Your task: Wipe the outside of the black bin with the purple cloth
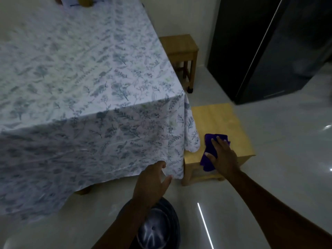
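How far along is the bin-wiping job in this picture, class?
Barely begun. In hand: the right hand lies on the purple cloth on the wooden stool, apparently taking it up. The left hand hangs empty by the tablecloth. Left: all the wiping; the black bin on the floor is untouched.

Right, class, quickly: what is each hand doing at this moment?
Left hand: open, fingers spread, empty, above the black bin.
Right hand: flat on the purple cloth on the wooden stool; grip not clear.
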Demonstrator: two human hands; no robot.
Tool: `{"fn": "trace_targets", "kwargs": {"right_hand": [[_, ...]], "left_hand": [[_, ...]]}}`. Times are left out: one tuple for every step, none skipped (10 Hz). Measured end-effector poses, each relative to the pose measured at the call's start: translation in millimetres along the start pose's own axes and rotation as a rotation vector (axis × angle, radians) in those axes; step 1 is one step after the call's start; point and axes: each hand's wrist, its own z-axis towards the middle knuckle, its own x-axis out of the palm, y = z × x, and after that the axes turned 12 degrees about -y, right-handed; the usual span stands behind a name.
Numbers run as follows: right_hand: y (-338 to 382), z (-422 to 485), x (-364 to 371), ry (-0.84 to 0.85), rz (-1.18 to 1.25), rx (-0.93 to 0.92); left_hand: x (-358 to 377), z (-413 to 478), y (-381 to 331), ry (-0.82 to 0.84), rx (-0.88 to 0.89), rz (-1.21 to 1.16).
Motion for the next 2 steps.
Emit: {"fn": "trace_targets", "kwargs": {"right_hand": [[26.4, -2.7, -42.4, -0.120, 0.113, -0.096], [69.2, -3.2, -122.9, -0.201, 0.287, -0.132]], "left_hand": [[-29.5, 22.7, -18.4, -0.076, 0.057, 0.021], [-87.0, 61.5, -56.3, -0.100, 0.076, 0.046]]}}
